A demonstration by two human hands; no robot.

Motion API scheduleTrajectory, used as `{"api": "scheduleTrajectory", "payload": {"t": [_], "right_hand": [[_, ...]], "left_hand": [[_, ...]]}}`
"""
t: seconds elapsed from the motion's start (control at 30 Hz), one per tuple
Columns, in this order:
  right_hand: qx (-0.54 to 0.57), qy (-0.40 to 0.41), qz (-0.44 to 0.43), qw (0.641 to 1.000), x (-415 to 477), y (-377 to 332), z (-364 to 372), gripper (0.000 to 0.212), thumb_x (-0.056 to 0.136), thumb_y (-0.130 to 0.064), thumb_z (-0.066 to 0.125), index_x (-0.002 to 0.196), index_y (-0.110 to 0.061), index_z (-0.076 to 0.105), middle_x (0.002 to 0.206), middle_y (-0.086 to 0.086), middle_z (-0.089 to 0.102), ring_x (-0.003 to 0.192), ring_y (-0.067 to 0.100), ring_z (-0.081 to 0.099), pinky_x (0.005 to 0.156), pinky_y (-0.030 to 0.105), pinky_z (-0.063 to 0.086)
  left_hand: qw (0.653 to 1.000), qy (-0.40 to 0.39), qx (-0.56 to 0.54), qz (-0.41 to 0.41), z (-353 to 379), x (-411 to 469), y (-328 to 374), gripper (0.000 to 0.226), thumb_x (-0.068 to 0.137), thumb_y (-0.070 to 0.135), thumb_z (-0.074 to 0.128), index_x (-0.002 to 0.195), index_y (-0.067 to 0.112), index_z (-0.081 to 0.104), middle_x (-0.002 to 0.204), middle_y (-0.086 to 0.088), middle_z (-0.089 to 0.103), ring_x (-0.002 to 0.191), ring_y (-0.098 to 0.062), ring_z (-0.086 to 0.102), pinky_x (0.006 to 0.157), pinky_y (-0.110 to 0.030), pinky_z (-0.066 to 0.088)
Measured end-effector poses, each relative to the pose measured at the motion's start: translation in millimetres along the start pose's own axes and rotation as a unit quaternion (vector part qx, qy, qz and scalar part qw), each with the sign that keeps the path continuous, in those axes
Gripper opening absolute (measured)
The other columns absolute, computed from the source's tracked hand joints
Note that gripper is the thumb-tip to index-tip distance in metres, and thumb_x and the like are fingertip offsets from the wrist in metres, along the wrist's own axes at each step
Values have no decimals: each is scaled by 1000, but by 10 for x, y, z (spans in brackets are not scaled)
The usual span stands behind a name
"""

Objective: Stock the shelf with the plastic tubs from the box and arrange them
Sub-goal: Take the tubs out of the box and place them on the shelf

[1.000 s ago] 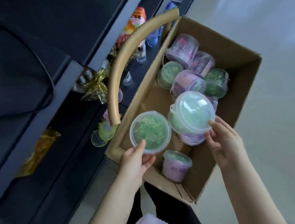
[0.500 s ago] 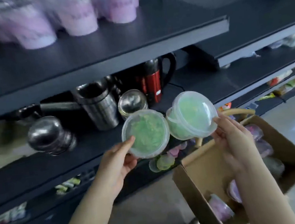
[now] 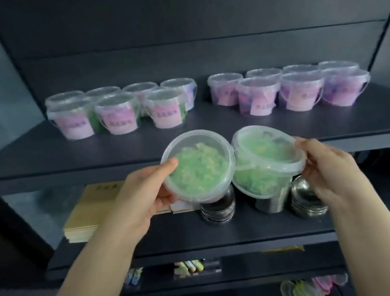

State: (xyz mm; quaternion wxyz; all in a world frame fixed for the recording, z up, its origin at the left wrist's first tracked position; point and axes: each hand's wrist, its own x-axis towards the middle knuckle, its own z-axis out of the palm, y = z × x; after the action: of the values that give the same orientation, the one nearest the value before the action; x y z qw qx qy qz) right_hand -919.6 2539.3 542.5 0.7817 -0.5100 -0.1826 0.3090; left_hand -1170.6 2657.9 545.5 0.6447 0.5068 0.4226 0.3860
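Left hand (image 3: 141, 198) grips a clear round plastic tub of green filling (image 3: 199, 169), right hand (image 3: 329, 168) a second green-filled tub (image 3: 264, 161), tilted, touching, in front of the dark shelf (image 3: 115, 149) (likely light, stiff, slick: hold under rim).

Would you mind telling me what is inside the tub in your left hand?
Green pieces, some yellowish, show through the clear lid of the left tub. The left hand grips its side; whatever lies below the top layer is covered.
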Motion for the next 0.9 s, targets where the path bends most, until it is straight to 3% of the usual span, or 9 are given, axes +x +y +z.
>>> {"api": "scheduleTrajectory", "payload": {"t": [0.17,0.3,0.47,0.6,0.7,0.77,0.83,0.9], "right_hand": [[25,-24,-13,999,263,-143,480,13,88,-1,61,79,-5,69,62,-1,71,56,5,64,57,18,54],[10,-37,-1,999,591,-101,796,9,88,-2,62,89,-7,70,59,-5,67,51,3,60,55,17,52],[-31,-43,-2,999,852,80,943,20,88,-6,64,107,-2,69,85,2,67,59,4,58,58,16,52],[-100,-77,-48,991,948,91,920,16,91,-14,64,105,-7,69,101,6,68,71,7,64,68,19,56],[-219,-118,-127,960,971,100,876,12,91,-34,64,103,-32,66,106,-9,67,92,8,65,76,20,53],[-298,-165,-183,922,999,130,852,13,88,-42,65,101,-44,63,108,-22,60,89,-3,60,74,10,48],[-324,-183,-198,907,1083,136,847,11,90,-39,63,101,-40,66,108,-23,60,87,-5,58,77,10,46],[-325,-177,-198,908,1205,96,848,15,95,-27,58,106,-33,66,110,-19,65,90,-6,59,81,9,47]], "left_hand": [[999,27,5,20,-291,255,374,24,81,30,73,88,8,70,65,-3,70,52,-11,64,47,-22,51],[997,66,9,32,-358,576,547,21,82,34,73,88,14,69,66,0,66,47,-7,59,47,-21,51],[992,111,43,46,-416,983,564,25,81,40,72,87,16,69,70,0,65,55,-10,58,48,-21,51],[984,140,98,40,-374,1145,574,44,84,54,62,97,12,69,79,-2,67,66,-14,62,58,-28,54],[938,168,252,167,-410,1081,484,54,80,69,52,111,27,65,109,10,65,93,-2,63,77,-27,52],[888,98,323,312,-395,944,433,44,85,65,49,122,43,55,125,25,52,113,10,49,88,-21,42],[848,35,354,392,-357,907,366,33,91,57,47,117,42,61,125,26,53,124,4,43,101,-28,37],[823,53,373,425,-313,951,318,34,91,54,46,109,35,68,118,22,59,122,-3,46,106,-31,34]]}}
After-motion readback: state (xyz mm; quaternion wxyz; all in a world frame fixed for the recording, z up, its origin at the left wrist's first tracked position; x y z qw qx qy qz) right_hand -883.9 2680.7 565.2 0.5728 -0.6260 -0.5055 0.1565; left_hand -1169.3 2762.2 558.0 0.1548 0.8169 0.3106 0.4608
